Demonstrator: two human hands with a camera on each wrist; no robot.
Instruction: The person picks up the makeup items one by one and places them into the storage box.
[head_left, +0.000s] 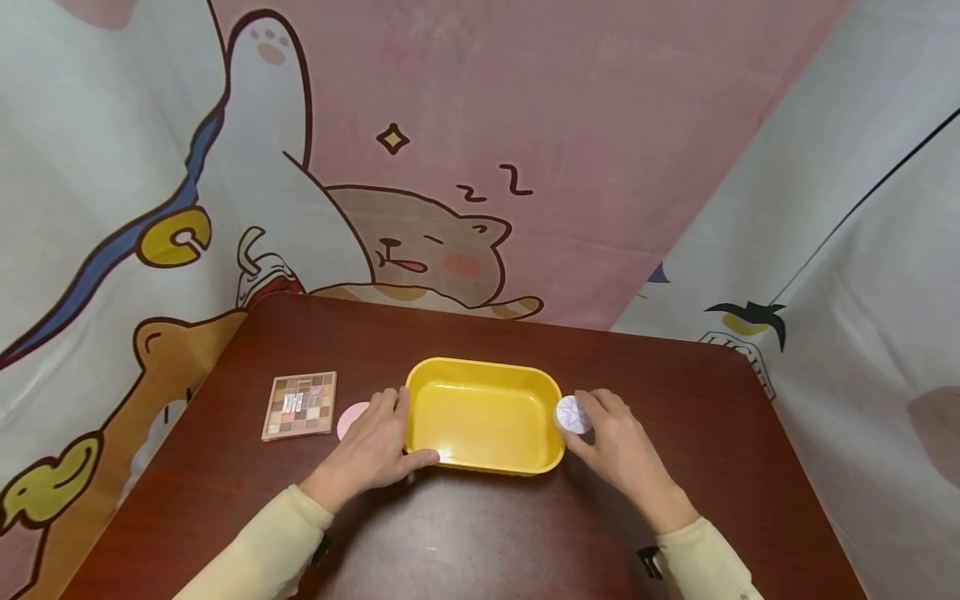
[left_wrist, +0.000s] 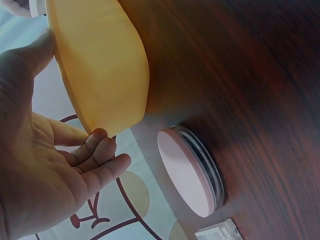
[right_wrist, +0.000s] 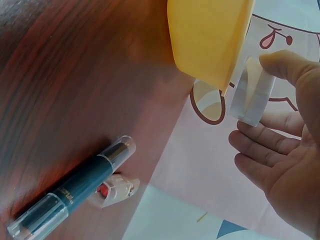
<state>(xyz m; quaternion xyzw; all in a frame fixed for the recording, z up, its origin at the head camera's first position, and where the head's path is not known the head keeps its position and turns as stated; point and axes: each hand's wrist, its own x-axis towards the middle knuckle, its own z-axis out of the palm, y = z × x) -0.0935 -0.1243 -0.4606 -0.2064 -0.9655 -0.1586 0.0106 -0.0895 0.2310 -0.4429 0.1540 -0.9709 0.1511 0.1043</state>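
A yellow plastic tray point(head_left: 483, 417) stands on the table, its inside bare. My left hand point(head_left: 369, 443) grips its left end, thumb along the near rim and fingers toward the far side. Between the thumb and fingers of my right hand point(head_left: 618, 437) is a small round container with a patterned white top point(head_left: 573, 414), held at the tray's right rim. In the right wrist view this container point(right_wrist: 254, 92) has a clear, pale side; its contents cannot be told. A pink-topped round case point(left_wrist: 185, 175) lies beside the left hand, partly covered by it in the head view.
An eyeshadow palette point(head_left: 300, 406) lies at the left of the brown table point(head_left: 465, 533). In the right wrist view, a dark green pen-like tube with clear ends point(right_wrist: 75, 187) lies against a small clear-and-red item point(right_wrist: 117, 190). Printed cloth point(head_left: 600, 167) hangs behind the table.
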